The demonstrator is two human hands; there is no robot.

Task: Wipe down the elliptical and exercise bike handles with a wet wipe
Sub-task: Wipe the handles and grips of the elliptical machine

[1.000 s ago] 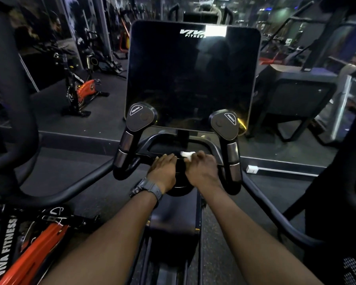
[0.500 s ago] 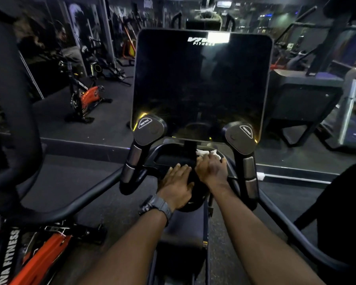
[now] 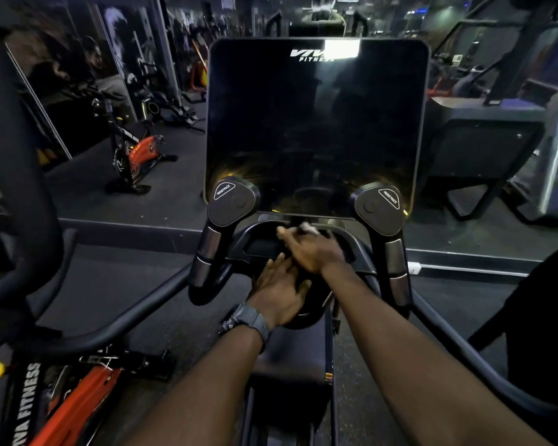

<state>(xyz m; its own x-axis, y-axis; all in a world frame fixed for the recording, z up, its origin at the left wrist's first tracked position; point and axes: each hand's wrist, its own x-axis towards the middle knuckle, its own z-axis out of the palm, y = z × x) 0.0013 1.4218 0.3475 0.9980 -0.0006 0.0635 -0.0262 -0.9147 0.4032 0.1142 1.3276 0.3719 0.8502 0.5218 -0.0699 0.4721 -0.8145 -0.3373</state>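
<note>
Head view: a dim gym, seen down over two bare forearms to an elliptical's centre bar.
Far left: a thick black swing arm [image 3: 20, 188] curves down the frame edge; below it lies an orange bike frame [image 3: 68, 410] with a "VIVA FITNESS" strip.
Left background: an orange spin bike [image 3: 136, 156] stands on the dark floor by mirrored wall panels.
Left grip: an upright handle [image 3: 208, 252] with silver bands, capped by a pad [image 3: 232, 201] marked "RESISTANCE".
Left hand: the left hand [image 3: 279, 288], a dark watch [image 3: 248, 320] on its wrist, rests flat on the round black hub below the bar, fingers straight and slightly spread, holding nothing.
Console: a blank black screen [image 3: 316, 123] with a "VIVA FITNESS" logo stands above the hands.
Right hand: the right hand [image 3: 310, 249] lies across the curved centre bar [image 3: 255, 233], just over the left fingertips, fingers closed onto the wipe.
Wipe: the white wipe [image 3: 305, 227] shows only as a blurred scrap past the fingertips, against the bar under the screen.
Right grip: a matching handle [image 3: 395, 262] with its own "RESISTANCE" pad [image 3: 380, 207].
Far right: a treadmill [image 3: 484, 130] behind.
</note>
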